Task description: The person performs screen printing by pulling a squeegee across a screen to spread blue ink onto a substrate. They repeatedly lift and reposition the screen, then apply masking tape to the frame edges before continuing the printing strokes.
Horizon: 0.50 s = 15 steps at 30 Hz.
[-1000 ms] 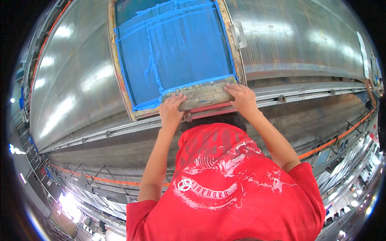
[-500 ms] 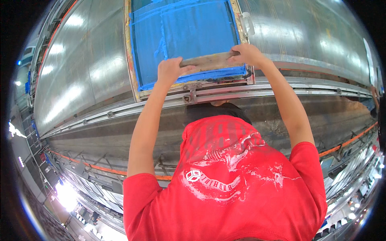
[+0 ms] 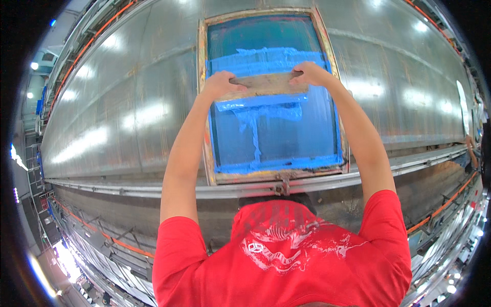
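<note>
A wooden-handled squeegee (image 3: 268, 84) lies crosswise over a framed printing screen (image 3: 203, 51), with blue ink along its lower edge. My left hand (image 3: 223, 86) grips its left end, thumb on the near face. At the other end my right hand (image 3: 310, 74) is closed round the wood in the same way. Thick blue ink (image 3: 255, 115) is smeared on the mesh on the near side of the squeegee, with a thin streak trailing toward me. Another blue band (image 3: 266, 59) crosses the mesh just beyond it. The far part of the mesh looks dark teal.
The screen rests on a long shiny metal table (image 3: 123, 117) that reaches out on both sides. A metal rail (image 3: 138, 191) runs along the near edge, with a clamp (image 3: 282, 188) at the frame. At the far right another person's arm (image 3: 471, 148) shows.
Both hands have carried the squeegee away from me, from the near end of the screen to beyond its middle. More of the frame shows as the view has shifted.
</note>
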{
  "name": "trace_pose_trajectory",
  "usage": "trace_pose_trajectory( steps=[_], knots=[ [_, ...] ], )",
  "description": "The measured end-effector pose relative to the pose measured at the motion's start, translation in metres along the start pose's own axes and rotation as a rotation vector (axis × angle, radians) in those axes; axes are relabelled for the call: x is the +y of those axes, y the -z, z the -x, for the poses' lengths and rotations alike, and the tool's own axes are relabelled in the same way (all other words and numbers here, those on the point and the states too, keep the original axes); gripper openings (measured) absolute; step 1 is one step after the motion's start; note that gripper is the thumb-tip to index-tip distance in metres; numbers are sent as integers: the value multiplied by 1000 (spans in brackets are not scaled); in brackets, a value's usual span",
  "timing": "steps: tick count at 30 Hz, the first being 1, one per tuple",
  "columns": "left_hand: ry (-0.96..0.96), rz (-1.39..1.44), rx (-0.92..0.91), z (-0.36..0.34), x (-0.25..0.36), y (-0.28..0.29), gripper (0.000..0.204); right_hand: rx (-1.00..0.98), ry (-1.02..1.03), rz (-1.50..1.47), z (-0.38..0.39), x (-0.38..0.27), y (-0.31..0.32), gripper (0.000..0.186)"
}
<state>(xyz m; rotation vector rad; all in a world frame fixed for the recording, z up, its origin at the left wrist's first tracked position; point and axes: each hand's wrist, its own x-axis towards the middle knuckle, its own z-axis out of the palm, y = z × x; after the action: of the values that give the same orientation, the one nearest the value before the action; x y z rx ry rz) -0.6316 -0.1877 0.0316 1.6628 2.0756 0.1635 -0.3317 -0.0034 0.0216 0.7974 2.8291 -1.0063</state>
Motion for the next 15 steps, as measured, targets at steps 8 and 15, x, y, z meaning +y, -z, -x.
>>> trace_pose_trajectory(
  steps=[8, 15],
  knots=[
    [74, -9, 109, -45, -42, 23, 49, 298, -88, 27, -60, -19, -12, 40],
    [-5, 51, 302, 77, -31, -66, 46, 286, -136, 169, 42, -66, -104, 38]
  ],
)
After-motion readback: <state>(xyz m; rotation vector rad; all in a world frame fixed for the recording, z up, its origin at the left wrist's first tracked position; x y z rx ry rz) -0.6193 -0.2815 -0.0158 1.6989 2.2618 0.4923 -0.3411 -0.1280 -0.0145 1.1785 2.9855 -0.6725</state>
